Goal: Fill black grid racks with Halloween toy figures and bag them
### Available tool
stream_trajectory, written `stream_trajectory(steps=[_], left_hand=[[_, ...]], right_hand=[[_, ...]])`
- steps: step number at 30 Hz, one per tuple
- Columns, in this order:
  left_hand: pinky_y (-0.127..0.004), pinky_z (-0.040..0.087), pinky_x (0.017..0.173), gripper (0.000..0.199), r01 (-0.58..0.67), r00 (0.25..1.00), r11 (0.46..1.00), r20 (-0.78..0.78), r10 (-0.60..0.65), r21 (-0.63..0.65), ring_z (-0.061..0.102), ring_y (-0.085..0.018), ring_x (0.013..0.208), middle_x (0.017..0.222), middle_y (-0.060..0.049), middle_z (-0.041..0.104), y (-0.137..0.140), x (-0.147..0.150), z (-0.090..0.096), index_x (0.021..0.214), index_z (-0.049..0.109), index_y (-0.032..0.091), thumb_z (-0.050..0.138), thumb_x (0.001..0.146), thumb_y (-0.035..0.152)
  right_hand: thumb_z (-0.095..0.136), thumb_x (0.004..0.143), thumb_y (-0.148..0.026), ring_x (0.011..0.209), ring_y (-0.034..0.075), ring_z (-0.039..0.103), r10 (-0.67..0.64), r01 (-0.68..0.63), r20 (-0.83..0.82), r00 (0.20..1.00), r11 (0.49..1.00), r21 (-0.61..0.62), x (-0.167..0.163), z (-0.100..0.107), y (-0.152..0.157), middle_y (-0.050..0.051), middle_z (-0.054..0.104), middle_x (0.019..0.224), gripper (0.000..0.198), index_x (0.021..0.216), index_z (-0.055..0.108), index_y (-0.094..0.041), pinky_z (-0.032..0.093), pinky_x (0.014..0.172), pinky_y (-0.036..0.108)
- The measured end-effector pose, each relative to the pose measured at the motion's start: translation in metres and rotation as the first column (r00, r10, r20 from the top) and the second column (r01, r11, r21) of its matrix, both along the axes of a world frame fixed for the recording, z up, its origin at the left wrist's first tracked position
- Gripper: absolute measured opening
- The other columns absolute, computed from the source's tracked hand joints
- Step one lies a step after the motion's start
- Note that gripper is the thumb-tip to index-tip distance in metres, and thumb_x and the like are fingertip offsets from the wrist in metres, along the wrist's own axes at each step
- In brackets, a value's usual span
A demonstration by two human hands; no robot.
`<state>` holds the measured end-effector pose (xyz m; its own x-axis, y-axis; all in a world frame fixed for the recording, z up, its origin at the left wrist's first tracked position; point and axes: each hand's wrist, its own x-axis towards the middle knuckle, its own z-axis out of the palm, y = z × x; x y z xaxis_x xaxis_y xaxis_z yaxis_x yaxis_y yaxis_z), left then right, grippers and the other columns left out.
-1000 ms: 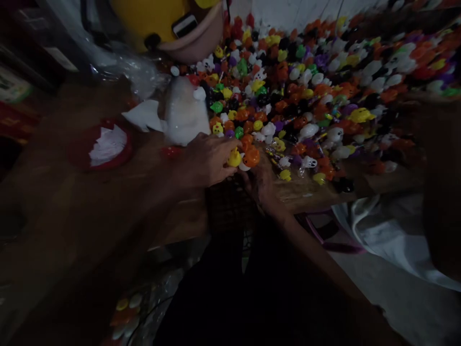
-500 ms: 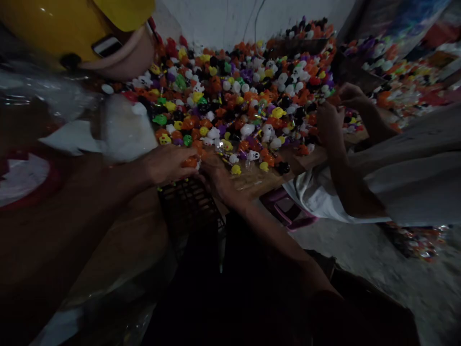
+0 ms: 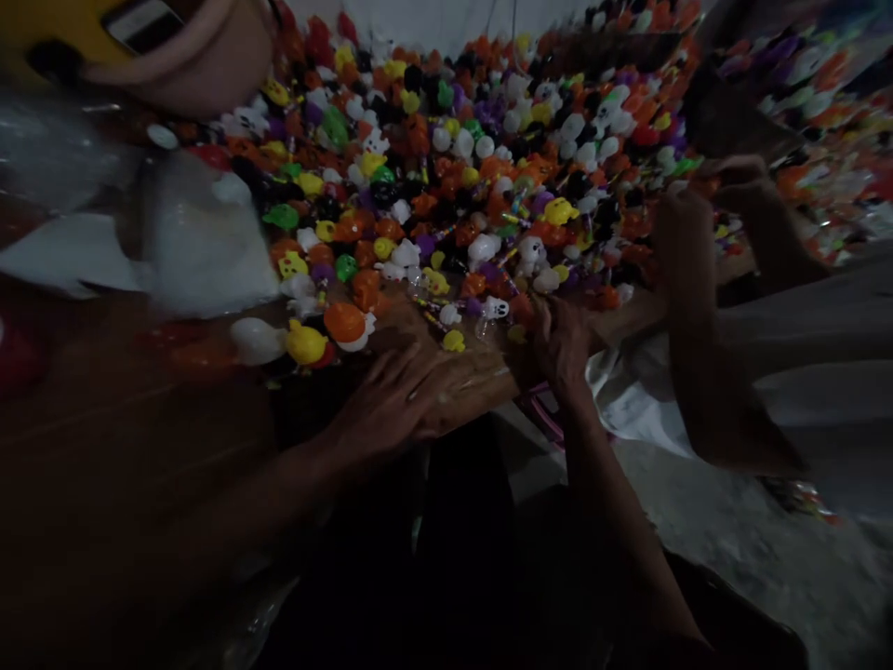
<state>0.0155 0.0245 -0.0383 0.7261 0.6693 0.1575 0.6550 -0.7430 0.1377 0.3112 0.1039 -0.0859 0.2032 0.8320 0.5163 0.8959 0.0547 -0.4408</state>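
Observation:
My left hand (image 3: 394,386) lies nearly flat on the bare front edge of the wooden table (image 3: 478,377), fingers stretched out with nothing in them. Just left of it sit an orange pumpkin toy (image 3: 344,322), a yellow duck-like toy (image 3: 305,341) and a white rounded toy (image 3: 257,341), in a row at the table's edge. My right hand (image 3: 564,344) is at the front of the toy pile, its fingers curled inward; what they hold, if anything, is hidden. Near its fingertips are a dim yellow toy (image 3: 517,333) and a white ghost toy (image 3: 496,308).
A big heap of small coloured plastic toys (image 3: 419,195) covers the table's back. A co-worker's hands (image 3: 698,200) work at its right side. Plastic bags (image 3: 209,242) lie at left beside a yellow and pink object (image 3: 195,65). Concrete floor (image 3: 726,530) shows below right.
My left hand has let go of the orange pumpkin toy and moved right onto the table edge. The right hand has moved right along the pile's front. The view has shifted closer.

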Motion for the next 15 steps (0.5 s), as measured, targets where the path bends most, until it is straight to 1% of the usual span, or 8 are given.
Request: stream_trajectory(steps=[1, 3, 5, 7, 9, 11, 13, 15], left_hand=[[-0.056, 0.042, 0.123, 0.062, -0.021, 0.999, 1.000, 0.024, 0.021, -0.018, 0.044, -0.038, 0.153, 0.161, -0.014, 0.052, 0.004, 0.000, 0.000, 0.155, 0.051, 0.020, 0.066, 0.100, 0.043], [-0.049, 0.045, 0.122, 0.050, -0.040, 0.994, 0.998, 0.101, 0.045, -0.043, 0.051, -0.032, 0.149, 0.156, -0.014, 0.058, 0.014, 0.007, 0.010, 0.151, 0.053, 0.017, 0.057, 0.104, 0.033], [-0.043, 0.050, 0.116, 0.042, -0.084, 0.984, 0.992, 0.152, 0.097, -0.093, 0.060, -0.026, 0.138, 0.147, -0.014, 0.065, 0.028, 0.027, 0.022, 0.146, 0.056, 0.014, 0.053, 0.105, 0.025], [-0.043, 0.050, 0.115, 0.041, -0.126, 0.979, 0.981, 0.139, 0.147, -0.148, 0.060, -0.028, 0.137, 0.143, -0.014, 0.067, 0.044, 0.054, 0.028, 0.142, 0.057, 0.013, 0.056, 0.102, 0.022], [-0.049, 0.045, 0.121, 0.046, -0.166, 0.977, 0.974, 0.112, 0.184, -0.154, 0.053, -0.033, 0.144, 0.150, -0.017, 0.061, 0.060, 0.079, 0.025, 0.144, 0.056, 0.010, 0.061, 0.099, 0.021], [-0.051, 0.042, 0.122, 0.043, -0.234, 0.967, 0.963, 0.075, 0.245, -0.132, 0.049, -0.035, 0.147, 0.155, -0.019, 0.056, 0.074, 0.093, 0.020, 0.144, 0.057, 0.010, 0.055, 0.101, 0.017], [-0.049, 0.045, 0.119, 0.041, -0.313, 0.947, 0.945, 0.039, 0.318, -0.099, 0.053, -0.033, 0.144, 0.151, -0.019, 0.059, 0.087, 0.094, 0.016, 0.139, 0.062, 0.012, 0.042, 0.103, 0.011], [-0.045, 0.050, 0.110, 0.044, -0.394, 0.919, 0.915, -0.004, 0.395, -0.090, 0.062, -0.031, 0.133, 0.140, -0.019, 0.066, 0.097, 0.086, 0.016, 0.136, 0.064, 0.013, 0.035, 0.104, 0.008]], right_hand=[[0.043, 0.104, -0.060, 0.115, 0.032, 0.066, 0.012, -0.012, 0.003, 1.000, 1.000, -0.025, -0.003, -0.001, 0.001, 0.015, 0.075, 0.116, 0.052, 0.124, 0.070, -0.020, 0.048, 0.108, 0.057], [0.052, 0.099, -0.065, 0.109, 0.033, 0.067, 0.011, -0.011, 0.009, 1.000, 0.997, -0.072, -0.006, 0.000, 0.006, 0.016, 0.075, 0.113, 0.056, 0.123, 0.071, -0.018, 0.051, 0.104, 0.056], [0.058, 0.095, -0.067, 0.102, 0.033, 0.069, 0.031, -0.031, 0.001, 1.000, 0.993, -0.116, -0.007, 0.004, 0.014, 0.016, 0.075, 0.108, 0.057, 0.122, 0.071, -0.019, 0.055, 0.097, 0.053], [0.062, 0.092, -0.068, 0.099, 0.033, 0.071, 0.095, -0.097, -0.023, 0.995, 0.983, -0.156, -0.009, 0.008, 0.025, 0.015, 0.076, 0.105, 0.058, 0.122, 0.071, -0.019, 0.057, 0.092, 0.051], [0.064, 0.090, -0.067, 0.100, 0.035, 0.072, 0.154, -0.163, -0.064, 0.986, 0.968, -0.193, -0.011, 0.012, 0.035, 0.015, 0.077, 0.108, 0.061, 0.127, 0.069, -0.019, 0.058, 0.090, 0.051], [0.063, 0.092, -0.064, 0.103, 0.035, 0.072, 0.184, -0.209, -0.128, 0.975, 0.954, -0.216, -0.014, 0.014, 0.043, 0.016, 0.076, 0.113, 0.061, 0.131, 0.068, -0.018, 0.059, 0.092, 0.052], [0.059, 0.094, -0.059, 0.105, 0.033, 0.072, 0.198, -0.241, -0.209, 0.958, 0.948, -0.208, -0.014, 0.014, 0.047, 0.014, 0.076, 0.117, 0.057, 0.134, 0.066, -0.018, 0.060, 0.092, 0.051], [0.057, 0.096, -0.056, 0.104, 0.030, 0.073, 0.205, -0.264, -0.303, 0.931, 0.950, -0.169, -0.011, 0.012, 0.048, 0.012, 0.076, 0.117, 0.054, 0.134, 0.065, -0.019, 0.062, 0.089, 0.047]])
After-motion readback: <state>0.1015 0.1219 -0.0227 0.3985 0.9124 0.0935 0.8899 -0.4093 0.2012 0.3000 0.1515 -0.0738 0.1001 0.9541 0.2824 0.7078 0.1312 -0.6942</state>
